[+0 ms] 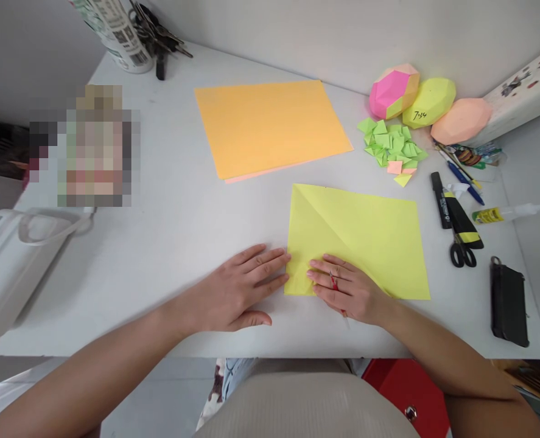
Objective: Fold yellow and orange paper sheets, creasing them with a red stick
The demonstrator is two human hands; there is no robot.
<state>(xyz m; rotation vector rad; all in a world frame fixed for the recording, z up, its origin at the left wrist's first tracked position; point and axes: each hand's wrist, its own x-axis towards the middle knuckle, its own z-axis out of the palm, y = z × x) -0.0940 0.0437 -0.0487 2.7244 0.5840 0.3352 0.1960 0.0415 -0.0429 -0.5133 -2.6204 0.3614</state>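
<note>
The canister stands at the desk's far left corner beside a bunch of keys; its contents cannot be seen. At the right edge lies one black case, closed, so what it holds cannot be told. One bottle with a yellow label lies on its side; how full it is cannot be told.

One yellow sheet lies flat near the front edge, a diagonal crease running from its top-left corner. The left hand is spread palm down, gripping nothing, fingertips at the sheet's left edge. The right hand, also flat and grasping nothing, rests on its lower left part.

Beyond lies one orange sheet with pink paper showing beneath. Three faceted shapes sit against the wall, before a mostly green pile of pieces, overlapping too much to count. One marker and one pair of scissors lie to the right.
</note>
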